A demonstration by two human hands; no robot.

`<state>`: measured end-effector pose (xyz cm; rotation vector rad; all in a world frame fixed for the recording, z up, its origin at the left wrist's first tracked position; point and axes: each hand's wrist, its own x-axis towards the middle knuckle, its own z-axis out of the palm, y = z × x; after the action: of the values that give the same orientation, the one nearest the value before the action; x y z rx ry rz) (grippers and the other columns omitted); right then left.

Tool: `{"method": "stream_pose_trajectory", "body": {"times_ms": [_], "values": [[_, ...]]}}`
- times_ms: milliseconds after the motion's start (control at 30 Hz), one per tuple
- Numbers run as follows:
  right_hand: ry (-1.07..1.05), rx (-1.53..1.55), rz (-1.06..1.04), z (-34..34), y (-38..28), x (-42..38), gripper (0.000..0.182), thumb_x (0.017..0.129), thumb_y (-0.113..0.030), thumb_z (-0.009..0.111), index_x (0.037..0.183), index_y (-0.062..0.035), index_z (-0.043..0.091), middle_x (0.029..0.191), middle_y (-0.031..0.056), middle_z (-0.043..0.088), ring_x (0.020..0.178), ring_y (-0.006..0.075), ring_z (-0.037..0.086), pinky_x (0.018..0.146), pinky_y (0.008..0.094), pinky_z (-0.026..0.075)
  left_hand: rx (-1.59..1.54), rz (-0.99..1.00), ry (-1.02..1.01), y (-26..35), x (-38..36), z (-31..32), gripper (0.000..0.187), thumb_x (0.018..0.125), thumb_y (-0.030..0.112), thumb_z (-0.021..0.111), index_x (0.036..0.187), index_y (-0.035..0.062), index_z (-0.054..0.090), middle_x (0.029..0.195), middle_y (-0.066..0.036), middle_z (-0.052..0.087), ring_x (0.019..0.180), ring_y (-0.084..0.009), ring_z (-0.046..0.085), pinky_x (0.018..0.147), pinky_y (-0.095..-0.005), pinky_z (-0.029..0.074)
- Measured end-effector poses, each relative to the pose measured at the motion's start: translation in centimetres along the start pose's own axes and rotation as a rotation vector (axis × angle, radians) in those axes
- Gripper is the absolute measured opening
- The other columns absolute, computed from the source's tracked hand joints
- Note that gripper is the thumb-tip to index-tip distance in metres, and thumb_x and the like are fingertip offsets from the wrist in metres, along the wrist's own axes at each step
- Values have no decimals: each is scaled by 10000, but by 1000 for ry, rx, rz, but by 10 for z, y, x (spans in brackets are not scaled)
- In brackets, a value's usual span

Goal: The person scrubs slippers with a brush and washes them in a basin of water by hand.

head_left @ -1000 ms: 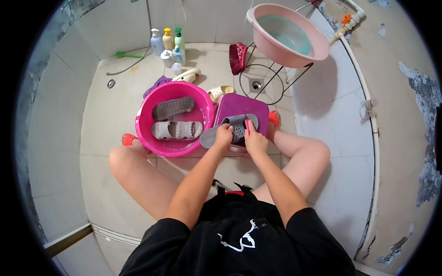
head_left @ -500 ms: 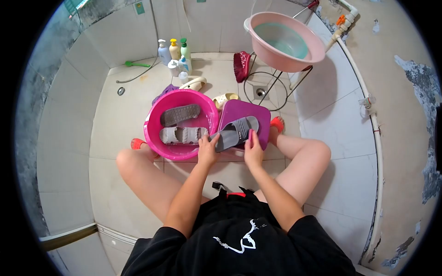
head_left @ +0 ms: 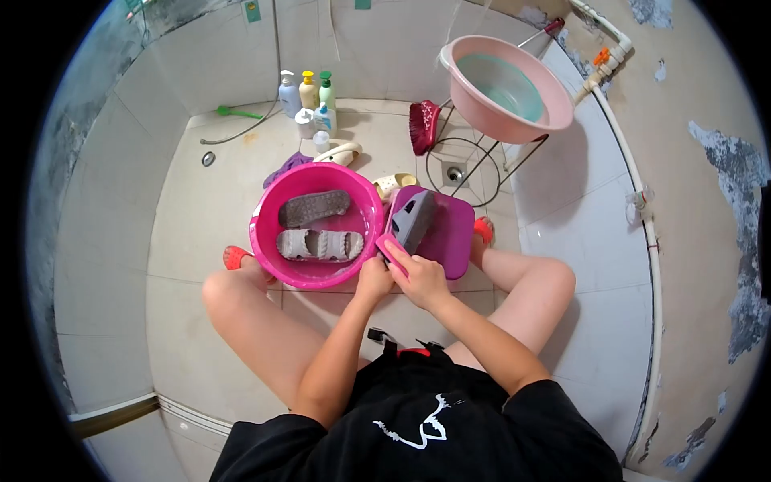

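My left hand [head_left: 375, 279] is closed around one end of a grey slipper [head_left: 413, 225], which is tipped up on its side over a purple stool [head_left: 451, 237]. In my right hand [head_left: 422, 283] is a pink scrub brush [head_left: 392, 251], pressed against the near end of the slipper; its bristles are hidden. To the left stands a bright pink basin [head_left: 259, 241] with a little water. A light grey slipper [head_left: 320, 245] lies in it below a darker grey slipper [head_left: 314, 208], which is sole up.
Behind the basin are cream clogs [head_left: 393, 185], a purple cloth [head_left: 287, 168] and several pump bottles [head_left: 307, 91]. A pale pink basin [head_left: 554, 100] rests on a wire stand [head_left: 526, 162] at the right, with a red broom head [head_left: 423, 128] beside it and a floor drain [head_left: 454, 174] below.
The grey slipper has turned from lying flat to standing on its side. My right hand has moved left with the brush, close to my left hand.
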<state>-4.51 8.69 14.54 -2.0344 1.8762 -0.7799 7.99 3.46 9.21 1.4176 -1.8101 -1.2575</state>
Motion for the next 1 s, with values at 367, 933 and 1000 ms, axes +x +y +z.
{"method": "stream_pose_trajectory", "body": {"times_ms": [367, 933, 1000], "values": [[-62, -128, -18, 3, 21, 15, 444, 884, -348, 525, 1325, -304, 492, 623, 149, 596, 553, 353, 607, 552, 493, 502, 81, -56, 72, 9, -5, -1, 335, 759, 250, 652, 1000, 19, 619, 811, -245, 634, 815, -421, 617, 729, -491, 484], [19, -262, 117, -9, 83, 58, 456, 873, -357, 545, 1325, -345, 482, 619, 156, 610, 579, 365, 625, 550, 491, 507, 81, -7, 82, -1, -9, 10, 411, 763, 107, 654, 1148, 40, 527, 903, -253, 632, 857, -412, 625, 767, -468, 478], [36, -181, 138, -5, 92, 78, 453, 876, -363, 540, 1325, -340, 482, 659, 163, 632, 595, 364, 630, 550, 489, 504, -104, 14, 44, -19, 2, 21, 396, 781, 105, 645, 1149, 28, 520, 912, -223, 639, 824, -366, 640, 734, -456, 505]]}}
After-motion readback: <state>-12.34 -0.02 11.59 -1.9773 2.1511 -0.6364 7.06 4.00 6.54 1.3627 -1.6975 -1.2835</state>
